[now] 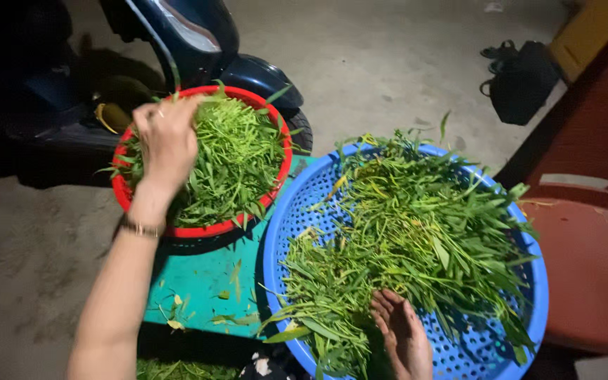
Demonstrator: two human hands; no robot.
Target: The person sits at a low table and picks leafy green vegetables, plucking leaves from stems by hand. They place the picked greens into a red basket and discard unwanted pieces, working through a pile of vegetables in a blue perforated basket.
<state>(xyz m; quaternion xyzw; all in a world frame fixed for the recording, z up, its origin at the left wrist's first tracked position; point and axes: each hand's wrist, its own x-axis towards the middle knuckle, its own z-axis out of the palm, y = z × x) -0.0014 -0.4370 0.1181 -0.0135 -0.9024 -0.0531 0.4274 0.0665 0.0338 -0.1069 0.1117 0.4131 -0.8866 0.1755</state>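
Now left hand (167,144) outstretched, fingers curled loosely on greens (237,158), right hand (402,334) open, palm up.

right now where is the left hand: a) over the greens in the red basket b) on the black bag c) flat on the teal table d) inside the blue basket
a: the left hand is stretched out over the cut greens piled in the red basket, while the right hand lies among the leafy stems in the blue basket.
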